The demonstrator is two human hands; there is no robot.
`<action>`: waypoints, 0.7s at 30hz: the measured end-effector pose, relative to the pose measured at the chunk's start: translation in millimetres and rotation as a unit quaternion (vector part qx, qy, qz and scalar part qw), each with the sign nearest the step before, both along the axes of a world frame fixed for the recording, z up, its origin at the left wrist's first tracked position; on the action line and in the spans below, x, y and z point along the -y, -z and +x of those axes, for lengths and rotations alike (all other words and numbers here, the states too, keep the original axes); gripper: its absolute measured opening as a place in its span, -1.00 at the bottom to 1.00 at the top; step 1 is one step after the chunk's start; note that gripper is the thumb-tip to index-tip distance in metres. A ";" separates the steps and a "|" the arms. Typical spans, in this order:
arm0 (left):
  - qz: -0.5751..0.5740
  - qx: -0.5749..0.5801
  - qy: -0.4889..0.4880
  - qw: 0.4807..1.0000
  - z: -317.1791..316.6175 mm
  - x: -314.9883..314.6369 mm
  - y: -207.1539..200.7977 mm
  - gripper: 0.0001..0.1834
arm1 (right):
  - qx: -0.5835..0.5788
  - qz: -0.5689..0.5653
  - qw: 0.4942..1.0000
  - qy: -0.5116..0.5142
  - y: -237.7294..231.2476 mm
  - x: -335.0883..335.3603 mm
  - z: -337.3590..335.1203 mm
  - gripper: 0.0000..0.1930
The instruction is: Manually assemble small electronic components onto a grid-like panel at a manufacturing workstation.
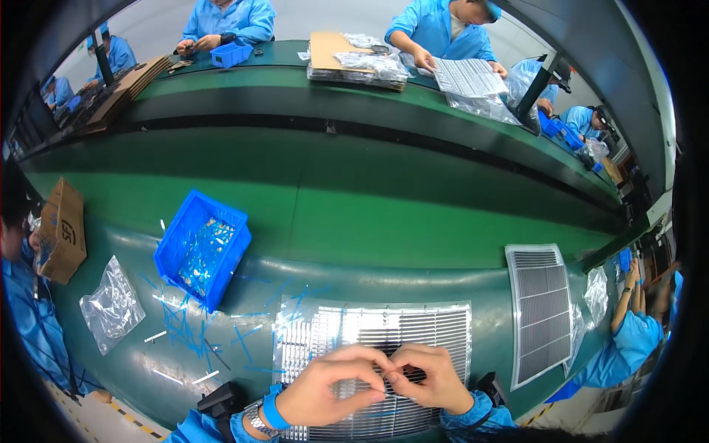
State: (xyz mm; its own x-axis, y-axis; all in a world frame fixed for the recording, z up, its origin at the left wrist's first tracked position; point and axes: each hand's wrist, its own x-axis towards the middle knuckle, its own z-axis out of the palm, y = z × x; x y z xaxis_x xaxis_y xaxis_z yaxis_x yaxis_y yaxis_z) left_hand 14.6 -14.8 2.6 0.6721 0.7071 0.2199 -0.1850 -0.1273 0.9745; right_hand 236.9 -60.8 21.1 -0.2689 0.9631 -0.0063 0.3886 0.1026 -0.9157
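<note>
My left hand (332, 385) and my right hand (430, 379) meet over a clear sheet (303, 336) lined with rows of thin dark and silvery strips. The fingertips of both hands are pinched together; whatever is between them is too small to make out. Part of the sheet is hidden beneath my hands. Left of it, thin blue strips (181, 328) lie scattered on the green table (258, 288) with a few short white pieces. A blue bin (168, 255) beyond them contains many small shiny and blue bits.
A crumpled clear bag (112, 306) lies at the left, near a cardboard box (65, 229) with a person's hand at it. To the right is another lined sheet (540, 314) beside clear plastic (595, 295). People in blue work across the green belt (354, 188).
</note>
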 end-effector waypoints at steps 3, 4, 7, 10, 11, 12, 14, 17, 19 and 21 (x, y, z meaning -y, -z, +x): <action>-0.096 0.027 0.047 0.994 -2.3 5.7 1.9 -0.89 | -0.015 0.027 0.999 -0.029 5.2 1.2 -0.5 -0.88; -0.196 0.037 0.078 0.977 -4.3 9.2 4.1 -0.90 | -0.029 0.041 0.998 -0.047 5.0 1.3 -0.6 -0.87; -0.204 0.045 0.057 0.976 -6.3 13.8 10.9 -0.93 | -0.025 0.033 0.997 -0.060 6.3 2.6 2.2 -0.88; -0.237 0.062 0.010 0.970 -9.8 13.0 11.9 -0.95 | 0.007 0.069 0.997 -0.015 2.2 -0.6 4.4 -0.83; -0.238 0.047 0.001 0.970 -9.8 12.5 11.8 -0.95 | -0.009 0.070 0.997 0.018 -1.1 0.9 6.0 -0.80; -0.239 0.032 -0.009 0.970 -11.3 10.7 12.8 -0.95 | -0.026 0.071 0.996 0.051 -3.6 1.0 4.8 -0.77; -0.249 0.020 -0.008 0.968 -9.6 9.6 16.9 -0.95 | -0.022 0.101 0.993 0.059 -3.6 0.8 5.4 -0.70; -0.246 0.012 -0.001 0.969 -8.5 8.9 13.8 -0.94 | 0.045 0.200 0.978 0.048 0.6 1.7 5.8 -0.66; -0.247 0.018 -0.003 0.969 -7.6 9.1 11.3 -0.94 | 0.040 0.197 0.979 0.045 4.1 1.7 6.3 -0.68; -0.247 0.024 -0.002 0.969 -7.7 9.1 10.7 -0.94 | 0.035 0.206 0.977 0.048 2.8 0.3 4.4 -0.73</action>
